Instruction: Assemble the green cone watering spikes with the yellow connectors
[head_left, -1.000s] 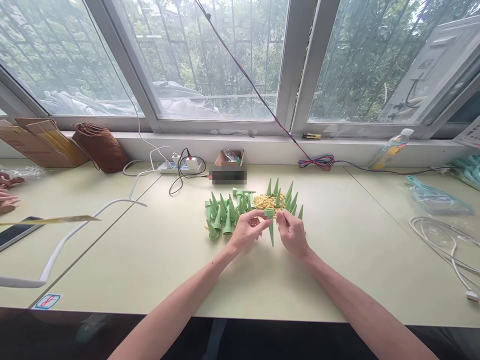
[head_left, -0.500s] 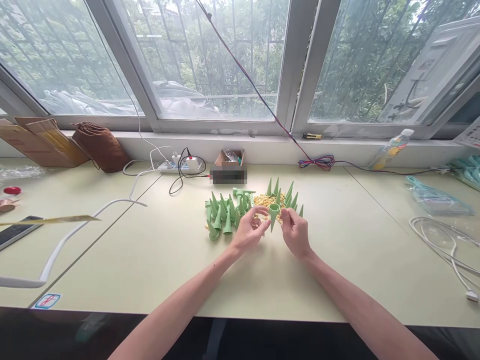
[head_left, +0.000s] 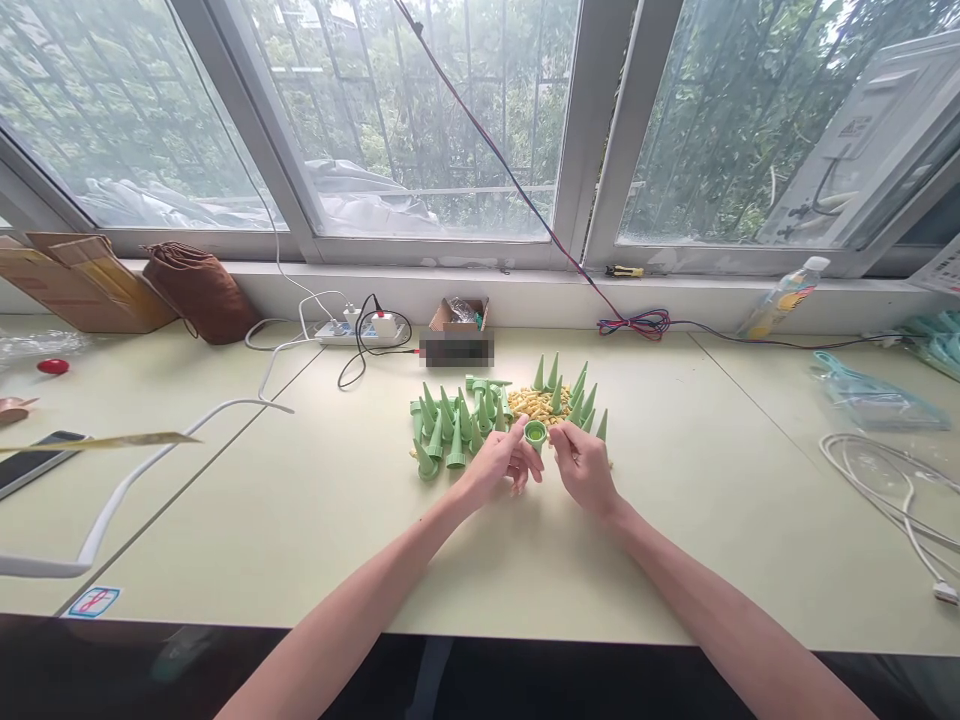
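My left hand is closed around a green plastic spike, a hollow cone whose round open end faces me; its point is hidden. Close beside that open end, my right hand is pinched, and whatever its fingertips hold is too small to make out. Behind the hands lies a pile of small yellow pieces. Several green spikes stand crowded to the left of the pile. More green spikes stand behind it and along its right side.
A small open carton and a power strip sit toward the window. Farther right are a bottle, a bundled cable and a coiled white cable. A phone and a red object lie at the left.
The held spike has tilted so its open end turns toward me, its point no longer showing. Both hands shifted slightly left. The red object at far left has moved right and back.
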